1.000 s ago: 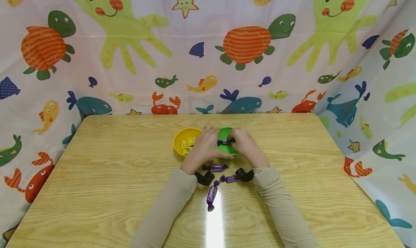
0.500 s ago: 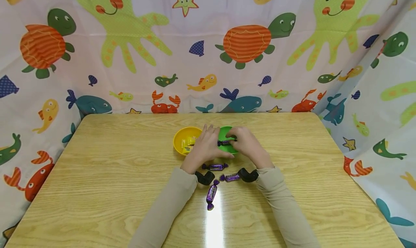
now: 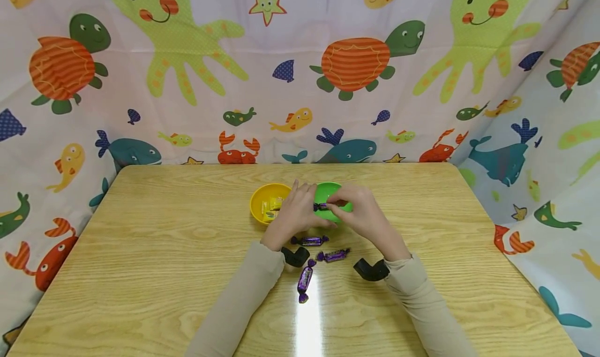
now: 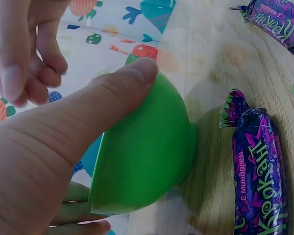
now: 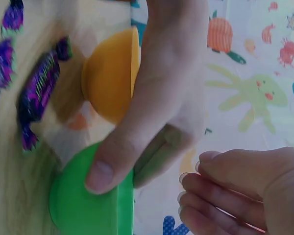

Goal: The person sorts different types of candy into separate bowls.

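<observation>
My left hand grips the green bowl; its thumb lies along the outer wall at the near side, its other fingers around the far side. A purple-wrapped candy shows inside this bowl, between the hands. Over the bowl's right side is my right hand, fingers loosely bent with nothing seen between them in the right wrist view. Three more purple candies lie on the table in front of the bowls: one candy nearest the bowl, another candy right of it, a third candy closest to me.
A yellow bowl stands left of the green one, holding several yellow-wrapped candies. Black camera mounts sit at both wrists. Patterned curtains hang behind and beside the wooden table.
My right hand has let go of the purple candy in the green bowl and drawn back to the right and toward me. The left hand stays on the bowl.
</observation>
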